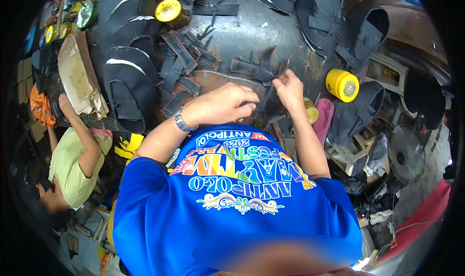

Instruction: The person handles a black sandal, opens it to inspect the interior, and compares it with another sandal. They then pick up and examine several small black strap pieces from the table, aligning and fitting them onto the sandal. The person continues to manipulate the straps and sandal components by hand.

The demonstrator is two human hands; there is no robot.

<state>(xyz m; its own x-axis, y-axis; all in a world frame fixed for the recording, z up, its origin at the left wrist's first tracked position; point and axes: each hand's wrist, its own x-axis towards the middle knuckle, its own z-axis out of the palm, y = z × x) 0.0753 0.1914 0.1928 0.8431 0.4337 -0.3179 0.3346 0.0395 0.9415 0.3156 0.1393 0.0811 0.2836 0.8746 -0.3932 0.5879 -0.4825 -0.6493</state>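
Observation:
My right hand (289,89) pinches one end of a black sandal strap (264,73) with red stitched edges, which lies spread over the table before me. Bent fingers close my left hand (226,101), with a silver watch on its wrist; what it grips, if anything, is hidden. Between my hands is a dark narrow strip (265,100), its lower end hard to see. Beneath my left hand lies a brown board (213,81) at the table edge. More red-edged black straps (181,51) are heaped just left of it.
Black sandal soles (127,84) are stacked at the left, beside a cardboard piece (80,72). Yellow-lidded jars stand at the back (168,10) and right (342,85). Black sandals (370,31) lie at the far right. Another person (77,155) works at left; a fan (407,152) stands right.

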